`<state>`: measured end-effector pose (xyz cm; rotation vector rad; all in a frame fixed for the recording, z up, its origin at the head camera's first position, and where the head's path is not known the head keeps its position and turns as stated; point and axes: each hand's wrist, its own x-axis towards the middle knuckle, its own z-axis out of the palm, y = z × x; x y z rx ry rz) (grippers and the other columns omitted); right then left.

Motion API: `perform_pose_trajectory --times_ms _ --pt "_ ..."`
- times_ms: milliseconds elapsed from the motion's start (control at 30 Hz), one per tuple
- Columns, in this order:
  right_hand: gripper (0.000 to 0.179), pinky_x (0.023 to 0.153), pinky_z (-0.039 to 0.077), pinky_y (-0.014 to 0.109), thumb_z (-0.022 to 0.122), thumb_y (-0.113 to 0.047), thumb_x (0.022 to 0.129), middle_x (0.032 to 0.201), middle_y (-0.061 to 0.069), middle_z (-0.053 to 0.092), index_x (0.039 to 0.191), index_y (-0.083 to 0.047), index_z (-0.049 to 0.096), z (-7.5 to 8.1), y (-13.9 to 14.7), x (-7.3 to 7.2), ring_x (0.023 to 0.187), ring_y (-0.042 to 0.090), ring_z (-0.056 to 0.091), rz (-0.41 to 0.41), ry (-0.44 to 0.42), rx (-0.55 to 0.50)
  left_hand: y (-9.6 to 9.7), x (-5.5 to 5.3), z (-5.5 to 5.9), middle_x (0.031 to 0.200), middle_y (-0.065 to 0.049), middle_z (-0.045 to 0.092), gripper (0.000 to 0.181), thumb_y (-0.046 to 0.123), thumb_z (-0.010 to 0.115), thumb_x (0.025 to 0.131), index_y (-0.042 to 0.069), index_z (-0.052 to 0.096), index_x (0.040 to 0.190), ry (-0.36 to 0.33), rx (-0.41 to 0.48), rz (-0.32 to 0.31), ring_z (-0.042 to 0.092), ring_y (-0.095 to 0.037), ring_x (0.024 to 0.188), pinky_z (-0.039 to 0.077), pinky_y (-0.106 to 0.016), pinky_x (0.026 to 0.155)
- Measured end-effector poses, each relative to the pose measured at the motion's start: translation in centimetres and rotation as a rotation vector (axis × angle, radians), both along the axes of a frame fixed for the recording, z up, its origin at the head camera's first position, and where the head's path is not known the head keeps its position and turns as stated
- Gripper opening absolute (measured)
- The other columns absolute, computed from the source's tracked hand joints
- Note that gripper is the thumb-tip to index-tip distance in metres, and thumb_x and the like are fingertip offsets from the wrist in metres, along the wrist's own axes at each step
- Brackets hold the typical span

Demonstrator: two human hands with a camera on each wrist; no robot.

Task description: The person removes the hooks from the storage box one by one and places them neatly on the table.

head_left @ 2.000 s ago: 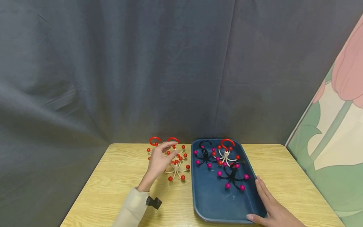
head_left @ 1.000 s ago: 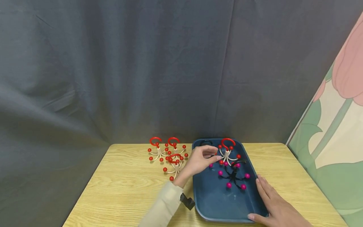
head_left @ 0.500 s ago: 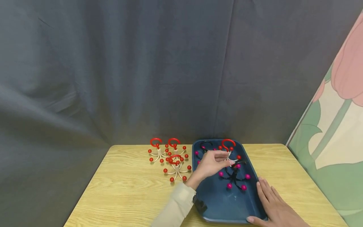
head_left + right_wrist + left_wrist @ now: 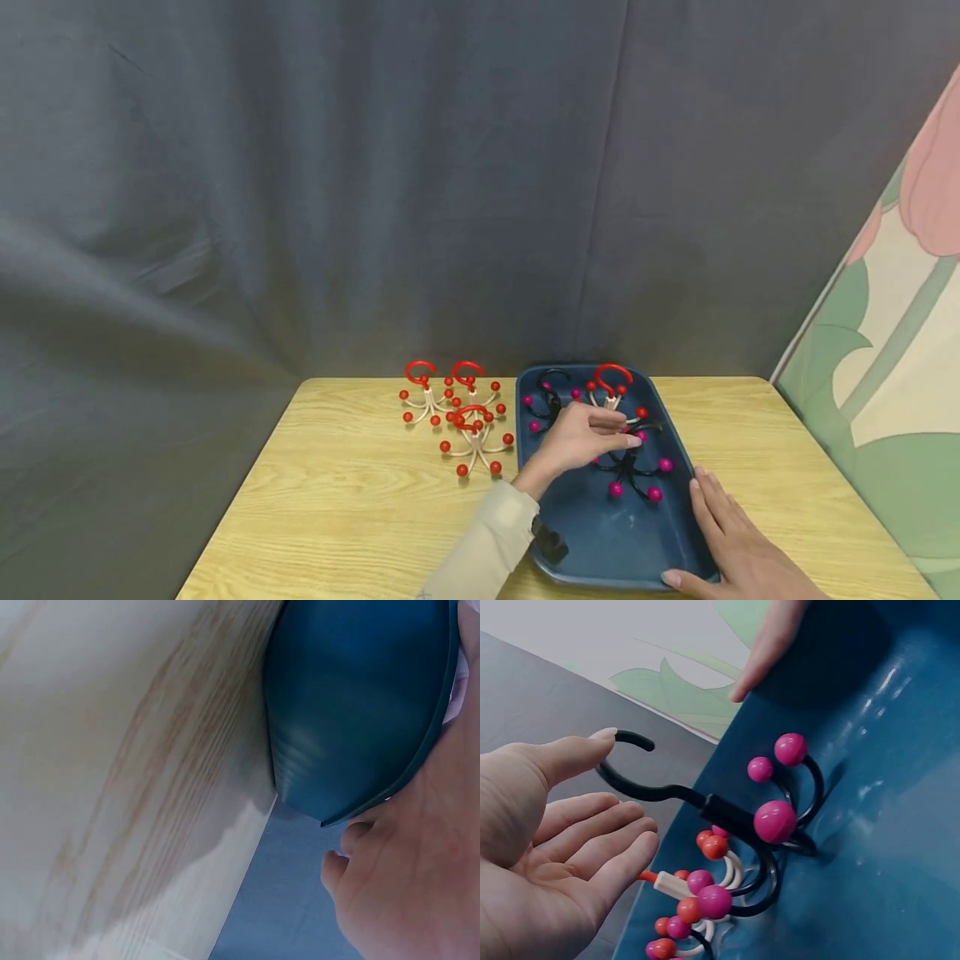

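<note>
In the head view, a dark blue tray (image 4: 600, 546) holds two black hooks with several curved arms tipped with magenta balls, and one cream hook (image 4: 612, 402) with red balls and a red loop. My left hand (image 4: 581, 435) is over the tray, at the front black hook (image 4: 627, 471). In the left wrist view its thumb tip lies at the curved top of that black hook (image 4: 731, 817), fingers extended below. The rear black hook (image 4: 553, 402) is partly behind this hand. My right hand (image 4: 738, 550) rests on the tray's right rim, fingers fairly straight.
Three cream hooks with red balls stand close together on the wooden table (image 4: 337, 483), left of the tray; the nearest is a cream hook (image 4: 476, 446). A grey curtain (image 4: 450, 208) hangs behind the table. A flower-patterned panel (image 4: 900, 350) is at the right.
My left hand has moved right from above the cream hooks on the table, across the tray, to the front black hook. The right hand has stayed on the tray rim.
</note>
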<state>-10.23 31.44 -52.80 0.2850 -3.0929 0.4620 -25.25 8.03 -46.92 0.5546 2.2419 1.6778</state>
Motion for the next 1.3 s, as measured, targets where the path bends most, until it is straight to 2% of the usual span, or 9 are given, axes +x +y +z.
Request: perform_pose_trajectory --times_ms 167,333,500,733,967,1300 --pt "0.127 0.109 0.038 0.079 0.065 -0.08 0.085 0.17 0.032 0.021 0.163 0.01 0.02 0.2 -0.1 -0.4 0.155 0.051 0.021 -0.013 -0.056 -0.015 0.7 0.3 -0.5 0.112 0.008 0.082 0.033 0.028 0.087 0.088 0.019 0.082 0.119 0.026 -0.036 0.02 0.076 0.001 0.095 0.061 -0.018 0.082" --pt "0.13 0.11 0.034 0.081 0.063 -0.083 0.085 0.17 0.033 0.017 0.164 0.01 0.017 0.4 -0.1 -0.6 0.152 0.053 0.023 -0.028 -0.114 -0.005 1.1 0.4 -0.9 0.111 0.004 0.083 0.028 0.021 0.086 0.089 0.019 0.083 0.118 0.052 -0.021 0.014 0.077 0.001 0.087 0.06 -0.015 0.074" --pt "0.13 0.11 0.034 0.081 0.065 -0.082 0.084 0.17 0.033 0.019 0.163 0.011 0.02 0.4 -0.1 -0.6 0.152 0.053 0.023 -0.028 -0.098 -0.009 1.2 0.3 -1.0 0.108 0.002 0.083 0.025 0.02 0.084 0.091 0.021 0.083 0.116 0.077 -0.031 0.022 0.075 0.003 0.082 0.057 -0.015 0.067" --pt "0.129 0.11 0.033 0.081 0.065 -0.081 0.084 0.17 0.032 0.019 0.163 0.011 0.02 0.2 -0.1 -0.6 0.154 0.053 0.021 -0.026 -0.091 -0.022 1.3 0.2 -1.3 0.104 0.0 0.084 0.02 0.02 0.083 0.092 0.018 0.085 0.112 0.107 -0.049 0.044 0.067 0.008 0.074 0.045 -0.015 0.059" --pt "0.13 0.109 0.036 0.08 0.065 -0.082 0.084 0.169 0.033 0.02 0.163 0.011 0.02 0.0 -0.2 -0.6 0.153 0.053 0.022 -0.029 -0.085 -0.018 1.6 0.4 -1.5 0.099 0.007 0.084 0.018 0.024 0.085 0.09 0.024 0.085 0.109 0.074 -0.066 0.081 0.066 0.007 0.071 0.048 -0.016 0.058" --pt "0.131 0.109 0.036 0.08 0.064 -0.083 0.084 0.169 0.034 0.018 0.163 0.011 0.018 0.1 -0.1 -0.8 0.152 0.053 0.023 -0.036 -0.109 -0.008 1.6 0.4 -1.4 0.099 0.003 0.084 0.021 0.023 0.084 0.091 0.022 0.084 0.112 0.101 -0.047 0.056 0.062 0.008 0.067 0.044 -0.015 0.056"
